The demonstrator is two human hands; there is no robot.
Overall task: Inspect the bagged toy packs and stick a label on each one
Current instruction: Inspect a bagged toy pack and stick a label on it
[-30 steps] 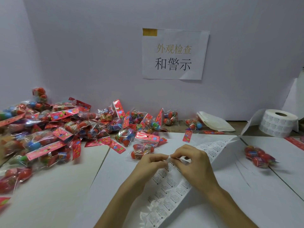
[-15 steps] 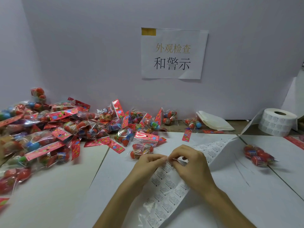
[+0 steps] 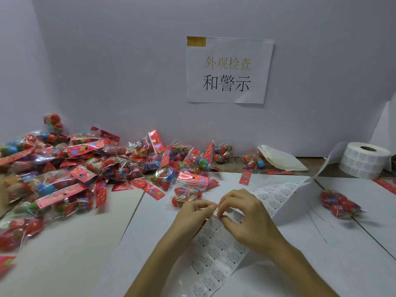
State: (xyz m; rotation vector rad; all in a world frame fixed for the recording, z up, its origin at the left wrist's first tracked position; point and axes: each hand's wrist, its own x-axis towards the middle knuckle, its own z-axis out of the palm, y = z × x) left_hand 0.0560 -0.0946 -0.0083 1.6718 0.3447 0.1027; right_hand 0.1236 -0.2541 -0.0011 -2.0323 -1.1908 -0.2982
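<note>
Together both hands (image 3: 192, 214) (image 3: 246, 217) pinch the label strip (image 3: 214, 264)

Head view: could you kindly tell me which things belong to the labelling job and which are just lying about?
Job: label strip, pinched by left hand and right hand; pile of toy packs; label roll.
Lying about: wall sign; white sheet stack; loose red card.
</note>
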